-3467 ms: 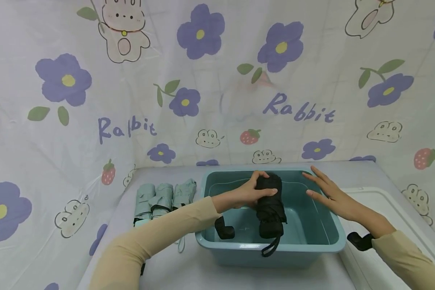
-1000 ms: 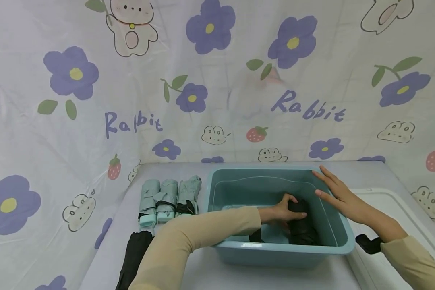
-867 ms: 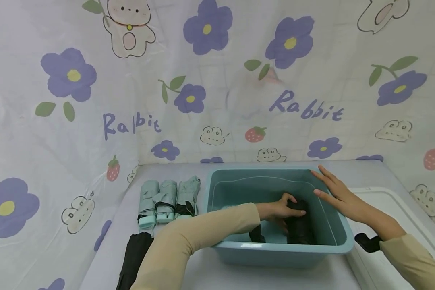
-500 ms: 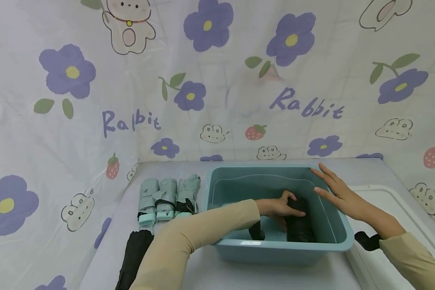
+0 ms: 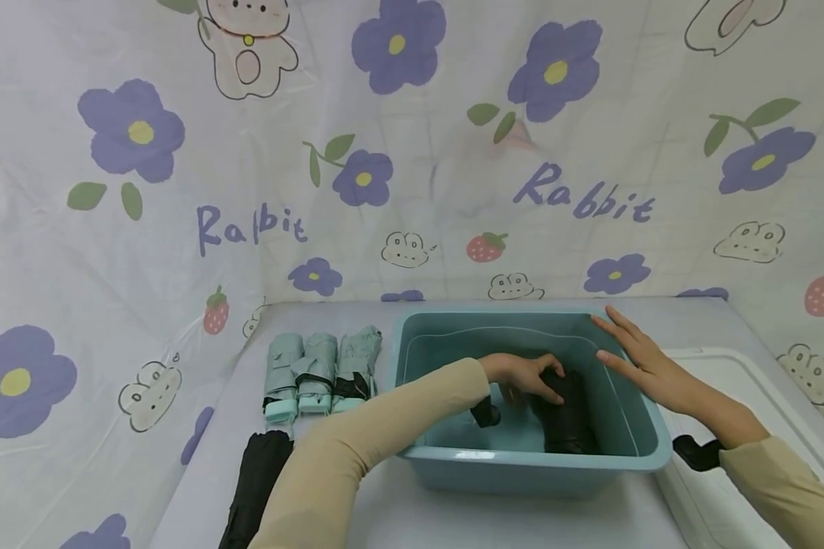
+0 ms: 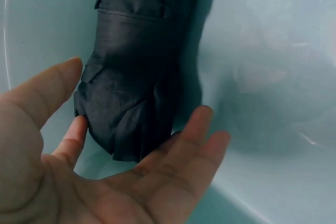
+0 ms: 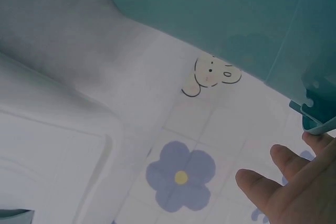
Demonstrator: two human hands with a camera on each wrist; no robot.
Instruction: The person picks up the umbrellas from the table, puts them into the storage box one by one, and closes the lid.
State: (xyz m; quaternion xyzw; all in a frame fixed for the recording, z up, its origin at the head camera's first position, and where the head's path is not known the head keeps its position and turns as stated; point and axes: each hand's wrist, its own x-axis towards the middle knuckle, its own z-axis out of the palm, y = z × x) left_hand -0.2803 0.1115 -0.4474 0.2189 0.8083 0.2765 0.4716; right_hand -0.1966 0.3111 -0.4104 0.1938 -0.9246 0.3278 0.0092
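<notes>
A folded black umbrella (image 5: 571,423) lies inside the blue-green plastic bin (image 5: 508,474), along its right side. My left hand (image 5: 522,374) is at the umbrella's far end. In the left wrist view, the thumb and fingers of my left hand (image 6: 100,195) are spread loosely about the end of the umbrella (image 6: 131,51), not gripping it. My right hand (image 5: 648,370) rests at the bin's right rim with straight fingers. The right wrist view has the fingers of my right hand (image 7: 299,182) against the bin's rim (image 7: 321,127).
Three folded mint-green umbrellas (image 5: 316,374) lie side by side left of the bin. Another black umbrella (image 5: 255,476) is nearer, partly hidden by my left sleeve. A white lid-like panel (image 5: 714,412) lies on the right. A patterned cloth (image 5: 412,152) hangs behind.
The black umbrella has gone from above the bin down into its right side. In the last half second my left hand has loosened and shifted slightly up and left. The right hand has stayed.
</notes>
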